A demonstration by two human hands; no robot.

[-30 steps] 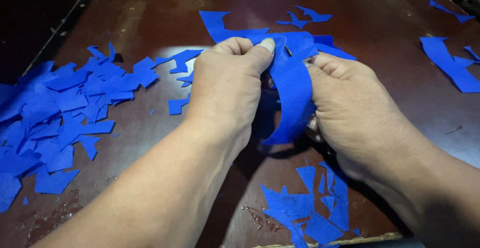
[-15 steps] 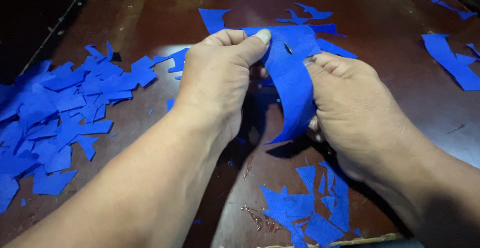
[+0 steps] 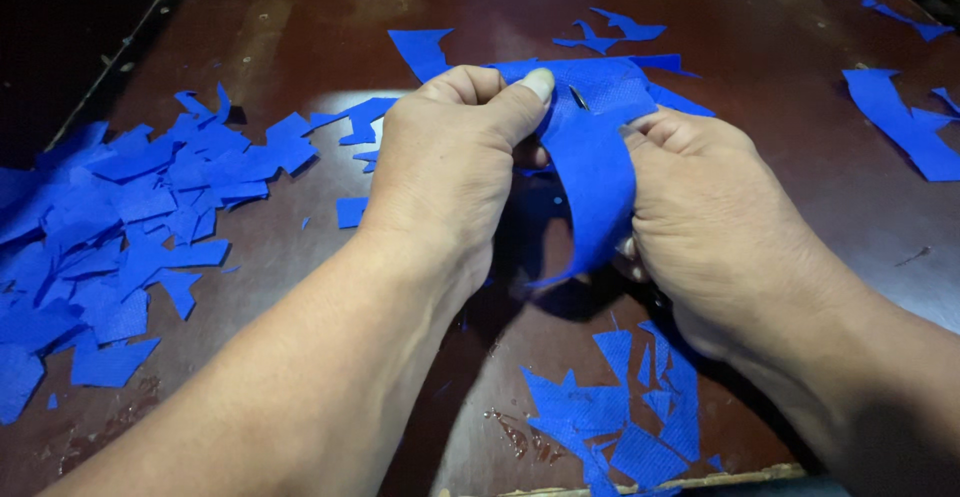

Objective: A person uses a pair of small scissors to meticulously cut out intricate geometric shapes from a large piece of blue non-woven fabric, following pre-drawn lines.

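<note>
My left hand [image 3: 450, 167] and my right hand [image 3: 715, 222] both grip one curved piece of blue fabric [image 3: 595, 172] above the middle of a dark brown table [image 3: 290, 32]. The left thumb and fingers pinch its upper edge. My right hand's fingers close on the right side of the piece. A small slit shows in the fabric close to my left thumb. The lower end of the piece hangs down between my hands and casts a shadow on the table.
A large heap of blue fabric scraps [image 3: 110, 217] covers the table's left side. More scraps [image 3: 625, 407] lie at the near edge under my right wrist. Longer blue pieces [image 3: 900, 122] sit at the right, and a few thin offcuts [image 3: 615, 29] lie at the back.
Both hands have risen slightly with the fabric and stayed closed on it. The piece now hangs a little freer between them.
</note>
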